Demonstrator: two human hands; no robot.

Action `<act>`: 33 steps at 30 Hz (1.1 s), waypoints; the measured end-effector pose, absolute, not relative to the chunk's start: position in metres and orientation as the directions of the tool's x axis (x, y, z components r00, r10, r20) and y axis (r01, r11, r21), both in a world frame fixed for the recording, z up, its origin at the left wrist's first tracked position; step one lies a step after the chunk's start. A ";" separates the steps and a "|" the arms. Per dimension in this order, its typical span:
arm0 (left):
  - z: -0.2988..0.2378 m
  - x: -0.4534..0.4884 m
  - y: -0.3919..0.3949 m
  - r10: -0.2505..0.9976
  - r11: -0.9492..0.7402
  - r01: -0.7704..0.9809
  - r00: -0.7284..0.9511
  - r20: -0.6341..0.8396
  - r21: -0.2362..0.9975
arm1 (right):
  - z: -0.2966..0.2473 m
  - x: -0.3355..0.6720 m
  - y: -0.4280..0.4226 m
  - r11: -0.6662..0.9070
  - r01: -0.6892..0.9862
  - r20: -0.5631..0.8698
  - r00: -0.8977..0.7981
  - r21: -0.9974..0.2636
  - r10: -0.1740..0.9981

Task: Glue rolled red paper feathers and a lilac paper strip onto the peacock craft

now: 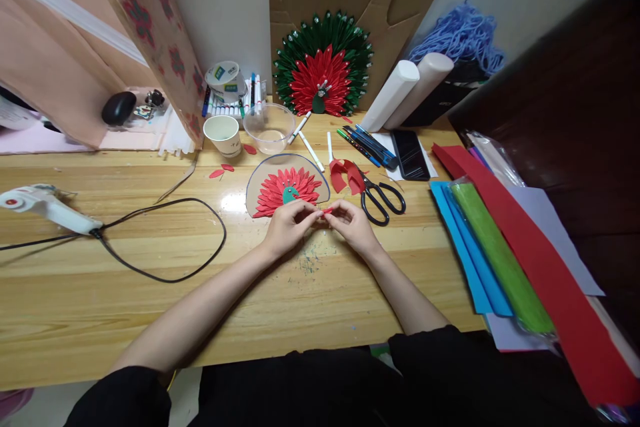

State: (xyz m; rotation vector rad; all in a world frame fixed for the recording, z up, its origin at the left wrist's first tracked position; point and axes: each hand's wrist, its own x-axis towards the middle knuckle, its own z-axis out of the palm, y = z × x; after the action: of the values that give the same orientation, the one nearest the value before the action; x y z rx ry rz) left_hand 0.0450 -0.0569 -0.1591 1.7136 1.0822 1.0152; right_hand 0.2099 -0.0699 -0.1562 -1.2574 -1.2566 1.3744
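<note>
Between the fingertips of my left hand [291,225] and my right hand [353,225] is a small red paper piece [327,211]; both hands are closed in a pinch on it. Just behind my left hand lies a cardboard semicircle [260,173] covered with red paper feathers [280,187] and a green bird head [290,195]. Part of it is hidden by that hand. To the right, red paper scraps [345,175] rest against black-handled scissors [376,203], close to my right hand. Dark flecks [310,260] are scattered on the wood below my hands.
A white glue gun [50,209] with a looped black cable [220,240] lies left. Behind are a paper cup [223,136], a clear bowl [270,128], pens [367,147], a phone [410,155] and a finished paper peacock [323,63]. Coloured paper sheets [525,247] overlap the right side.
</note>
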 end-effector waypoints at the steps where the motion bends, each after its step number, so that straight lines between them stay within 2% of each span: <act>1: -0.159 0.045 -0.057 0.941 -0.249 0.241 0.291 0.174 0.938 | -0.156 0.210 -0.070 -0.118 0.034 -0.121 -0.114 -0.992 0.986; 5: -0.159 0.045 -0.056 0.949 -0.213 0.217 0.277 0.149 0.953 | -0.156 0.212 -0.069 -0.108 0.035 -0.112 -0.106 -0.993 0.988; 13: -0.156 0.045 -0.057 0.931 -0.271 0.255 0.314 0.185 0.928 | -0.147 0.211 -0.069 -0.062 0.118 -0.069 -0.051 -0.991 0.996; 20: -0.157 0.045 -0.057 0.932 -0.270 0.276 0.315 0.179 0.923 | -0.149 0.211 -0.068 -0.062 0.094 -0.063 -0.011 -0.994 0.998; 28: -0.160 0.045 -0.060 0.875 -0.445 0.424 0.393 0.283 0.789 | -0.150 0.213 -0.067 -0.080 0.087 -0.080 0.003 -0.993 0.997; 33: -0.161 0.045 -0.062 0.845 -0.530 0.457 0.355 0.400 0.715 | -0.149 0.212 -0.067 -0.079 0.116 -0.078 0.013 -0.990 0.997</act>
State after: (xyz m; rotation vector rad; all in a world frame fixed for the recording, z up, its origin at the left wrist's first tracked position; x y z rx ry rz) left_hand 0.0448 -0.0616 -0.1611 2.1341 1.1298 1.0546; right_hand 0.2124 -0.0666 -0.1492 -1.3582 -1.2500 1.2032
